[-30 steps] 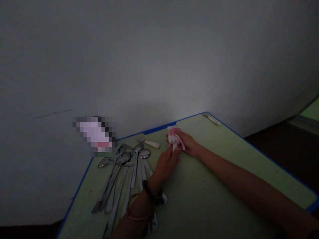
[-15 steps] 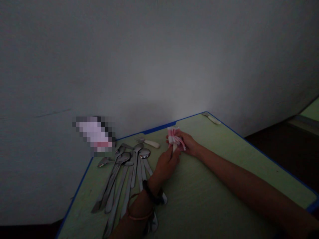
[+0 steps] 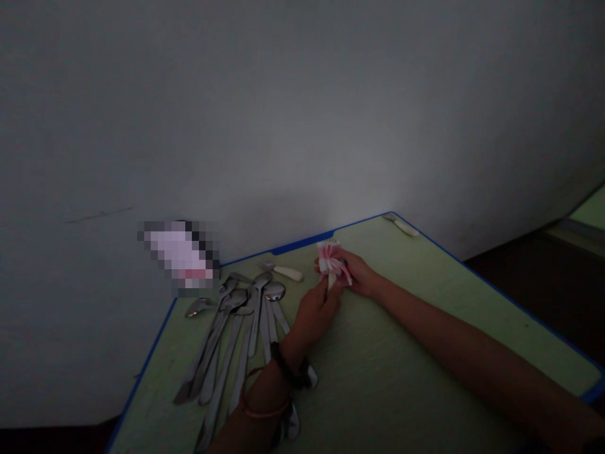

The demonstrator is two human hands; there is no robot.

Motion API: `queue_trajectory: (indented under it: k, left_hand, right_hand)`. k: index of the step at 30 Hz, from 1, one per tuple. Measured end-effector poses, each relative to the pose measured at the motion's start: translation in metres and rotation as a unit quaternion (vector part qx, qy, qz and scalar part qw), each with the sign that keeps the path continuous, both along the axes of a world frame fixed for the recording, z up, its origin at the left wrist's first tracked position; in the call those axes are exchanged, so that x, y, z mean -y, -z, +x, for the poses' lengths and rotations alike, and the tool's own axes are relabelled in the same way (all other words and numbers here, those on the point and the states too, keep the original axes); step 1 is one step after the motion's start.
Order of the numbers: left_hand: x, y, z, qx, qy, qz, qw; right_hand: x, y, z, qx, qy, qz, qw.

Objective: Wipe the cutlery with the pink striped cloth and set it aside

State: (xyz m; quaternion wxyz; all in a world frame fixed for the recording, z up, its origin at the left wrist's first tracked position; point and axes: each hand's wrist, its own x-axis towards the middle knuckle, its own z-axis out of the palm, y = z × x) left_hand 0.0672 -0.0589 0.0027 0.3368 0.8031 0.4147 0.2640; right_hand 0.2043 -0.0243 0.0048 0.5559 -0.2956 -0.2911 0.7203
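A pink-and-white cloth (image 3: 330, 260) is bunched round a small utensil whose pale handle (image 3: 331, 282) sticks out below it. My right hand (image 3: 359, 272) is closed round the cloth near the far edge of the green table (image 3: 406, 353). My left hand (image 3: 315, 313) pinches the pale handle from below, its fingers closed. Bracelets circle my left wrist. The utensil's head is hidden inside the cloth.
Several steel spoons (image 3: 236, 328) lie fanned out at the table's left. A white-handled fork (image 3: 282, 271) lies behind them, and another white-handled utensil (image 3: 401, 224) rests at the far corner. A grey wall stands right behind the table. A blurred patch hangs at the left.
The cloth has been gathered tighter round the utensil by my right hand. Both hands have stayed almost in place.
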Motion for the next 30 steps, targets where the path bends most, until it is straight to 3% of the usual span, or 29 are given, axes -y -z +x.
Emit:
queue_trajectory:
  k: [15, 23, 30]
  left_hand:
    - [0.001, -0.001, 0.0, -0.012, 0.001, 0.004, 1.0]
    - [0.001, -0.004, 0.0, 0.005, -0.003, -0.03, 1.0]
    - [0.003, -0.011, 0.004, 0.086, -0.005, -0.081, 0.993]
  right_hand:
    - [0.001, -0.001, 0.0, 0.007, 0.005, -0.001, 1.0]
    - [0.002, -0.001, -0.001, 0.0, 0.001, -0.002, 1.0]
    - [0.002, -0.001, -0.001, 0.007, 0.011, 0.024, 1.0]
